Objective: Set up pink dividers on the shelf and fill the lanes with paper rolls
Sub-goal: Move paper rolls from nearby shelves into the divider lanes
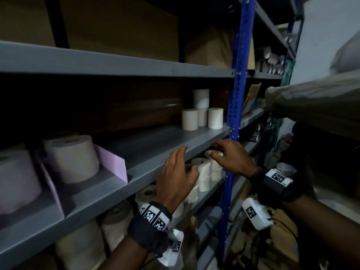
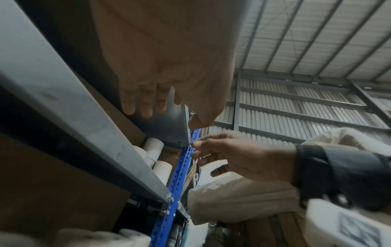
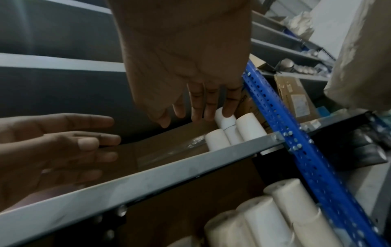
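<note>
Two pink dividers stand on the grey shelf at the left, and a large paper roll sits upright in the lane between them. Another large roll fills the lane further left. Several small white rolls are stacked at the shelf's back right, also seen as small rolls in the right wrist view. My left hand and right hand hover at the shelf's front edge, fingers relaxed, holding nothing. Just behind them, small rolls stand on the shelf below.
A blue perforated upright bounds the shelf on the right. Cardboard boxes fill the shelf above. Big rolls crowd the lower shelf. A bulky sack juts in from the right. Bare shelf surface lies between the right divider and the small rolls.
</note>
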Available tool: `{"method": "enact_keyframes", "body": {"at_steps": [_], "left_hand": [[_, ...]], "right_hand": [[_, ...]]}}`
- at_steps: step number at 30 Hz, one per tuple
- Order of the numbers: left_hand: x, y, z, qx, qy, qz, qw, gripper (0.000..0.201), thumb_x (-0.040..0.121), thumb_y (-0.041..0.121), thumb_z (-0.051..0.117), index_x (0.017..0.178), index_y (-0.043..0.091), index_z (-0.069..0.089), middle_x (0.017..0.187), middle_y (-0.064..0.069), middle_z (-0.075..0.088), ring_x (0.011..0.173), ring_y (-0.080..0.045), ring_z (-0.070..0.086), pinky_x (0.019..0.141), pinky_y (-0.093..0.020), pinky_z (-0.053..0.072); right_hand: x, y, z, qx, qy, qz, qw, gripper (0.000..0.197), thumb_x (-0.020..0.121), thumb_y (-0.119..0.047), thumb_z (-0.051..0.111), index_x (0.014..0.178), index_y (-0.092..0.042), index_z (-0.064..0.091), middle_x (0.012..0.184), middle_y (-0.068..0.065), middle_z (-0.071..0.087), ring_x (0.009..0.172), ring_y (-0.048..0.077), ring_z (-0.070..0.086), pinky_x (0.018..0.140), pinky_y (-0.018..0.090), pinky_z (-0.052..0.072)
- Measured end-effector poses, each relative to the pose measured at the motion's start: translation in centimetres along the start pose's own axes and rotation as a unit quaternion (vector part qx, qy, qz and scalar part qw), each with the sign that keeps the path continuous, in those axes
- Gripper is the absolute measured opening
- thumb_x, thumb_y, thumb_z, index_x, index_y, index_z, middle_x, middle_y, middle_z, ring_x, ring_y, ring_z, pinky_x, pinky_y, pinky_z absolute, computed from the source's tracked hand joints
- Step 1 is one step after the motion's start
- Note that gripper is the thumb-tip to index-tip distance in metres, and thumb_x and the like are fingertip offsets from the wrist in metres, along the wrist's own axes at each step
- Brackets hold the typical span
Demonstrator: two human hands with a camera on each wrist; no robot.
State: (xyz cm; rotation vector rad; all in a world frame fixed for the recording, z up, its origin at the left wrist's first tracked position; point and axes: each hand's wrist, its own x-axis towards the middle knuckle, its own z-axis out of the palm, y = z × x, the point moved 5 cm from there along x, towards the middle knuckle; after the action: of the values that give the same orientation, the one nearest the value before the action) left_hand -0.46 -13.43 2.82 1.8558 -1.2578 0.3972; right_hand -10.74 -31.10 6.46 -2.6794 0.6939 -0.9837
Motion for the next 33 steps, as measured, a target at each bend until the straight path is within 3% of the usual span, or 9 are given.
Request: {"method": "enact_keyframes", "body": {"at_steps": [4,11,16,20,25,27,29,31,33], "left_hand": [[3.6,-0.6,1.7,-0.025,-0.005,0.0,1.0,0.061,0.093,0.036,0.06,0.149,0.022,0.039,0.144,0.001,0.049,0.129,-0.016,0.048,0.104,-0.028,0.039],[11.3,-1.5,5.5,-0.057,-0.027,-0.043,0.997,0.051,0.091,0.042,0.06,0.137,0.024,0.051,0.134,0.001,0.057,0.12,-0.017,0.056,0.095,-0.033,0.049],[18.0,-4.0,7.9,-0.074,-0.046,-0.139,0.986,0.05,0.087,0.039,0.068,0.131,0.018,0.059,0.131,-0.006,0.064,0.12,-0.025,0.06,0.095,-0.031,0.046],[23.5,-6.4,10.4,-0.101,-0.123,-0.205,0.966,0.039,0.089,0.036,0.07,0.119,0.011,0.068,0.118,-0.009,0.07,0.112,-0.024,0.065,0.086,-0.027,0.049],[27.6,-8.9,13.2,-0.109,-0.171,-0.267,0.942,0.044,0.092,0.024,0.07,0.131,0.008,0.061,0.127,-0.016,0.065,0.115,-0.029,0.063,0.087,-0.036,0.053],[28.2,-10.1,13.9,-0.12,-0.179,-0.305,0.928,0.044,0.09,0.028,0.071,0.129,0.012,0.061,0.118,-0.012,0.066,0.101,-0.023,0.063,0.072,-0.032,0.052],[28.5,-11.1,14.4,-0.129,-0.181,-0.334,0.916,0.044,0.088,0.031,0.071,0.127,0.014,0.061,0.109,-0.009,0.063,0.102,-0.024,0.062,0.07,-0.03,0.047],[28.7,-11.5,14.7,-0.132,-0.175,-0.346,0.912,0.041,0.088,0.032,0.071,0.125,0.016,0.06,0.1,-0.006,0.062,0.103,-0.025,0.062,0.068,-0.028,0.045],[28.6,-11.5,14.7,-0.128,-0.167,-0.346,0.914,0.032,0.088,0.033,0.07,0.116,0.02,0.062,0.085,0.002,0.059,0.087,-0.018,0.058,0.063,-0.024,0.043]], "right_hand": [[4.3,1.8,0.0,-0.022,0.004,0.022,1.0,0.045,0.083,-0.05,0.061,0.121,-0.026,0.062,0.115,-0.003,0.069,0.096,0.013,0.067,0.085,0.034,0.054],[12.1,5.3,1.0,-0.051,-0.01,0.014,0.999,0.047,0.085,-0.047,0.062,0.125,-0.022,0.06,0.119,0.001,0.067,0.107,0.021,0.062,0.088,0.036,0.052],[19.0,7.5,3.0,-0.057,-0.046,-0.005,0.997,0.05,0.084,-0.05,0.059,0.126,-0.023,0.057,0.12,0.002,0.065,0.107,0.021,0.062,0.088,0.036,0.052],[24.6,9.0,5.4,-0.05,-0.068,-0.013,0.996,0.051,0.084,-0.052,0.059,0.127,-0.023,0.057,0.121,0.004,0.065,0.114,0.023,0.059,0.091,0.033,0.048],[30.5,9.9,8.9,-0.063,-0.105,-0.043,0.992,0.06,0.087,-0.046,0.061,0.139,-0.02,0.047,0.134,0.018,0.052,0.125,0.032,0.049,0.1,0.033,0.04],[32.3,10.1,10.7,-0.079,-0.145,-0.037,0.986,0.065,0.087,-0.051,0.058,0.144,-0.027,0.039,0.14,0.017,0.047,0.13,0.032,0.044,0.104,0.035,0.039],[33.4,10.2,12.4,-0.086,-0.179,-0.03,0.98,0.068,0.087,-0.058,0.054,0.146,-0.032,0.034,0.143,0.013,0.042,0.131,0.033,0.042,0.107,0.039,0.038],[34.0,10.3,13.1,-0.078,-0.181,-0.015,0.98,0.071,0.086,-0.061,0.054,0.146,-0.03,0.034,0.141,0.015,0.039,0.131,0.034,0.041,0.106,0.04,0.036],[34.0,10.5,13.0,-0.052,-0.167,-0.004,0.985,0.072,0.084,-0.06,0.058,0.144,-0.025,0.038,0.139,0.017,0.039,0.13,0.034,0.041,0.106,0.037,0.037]]}}
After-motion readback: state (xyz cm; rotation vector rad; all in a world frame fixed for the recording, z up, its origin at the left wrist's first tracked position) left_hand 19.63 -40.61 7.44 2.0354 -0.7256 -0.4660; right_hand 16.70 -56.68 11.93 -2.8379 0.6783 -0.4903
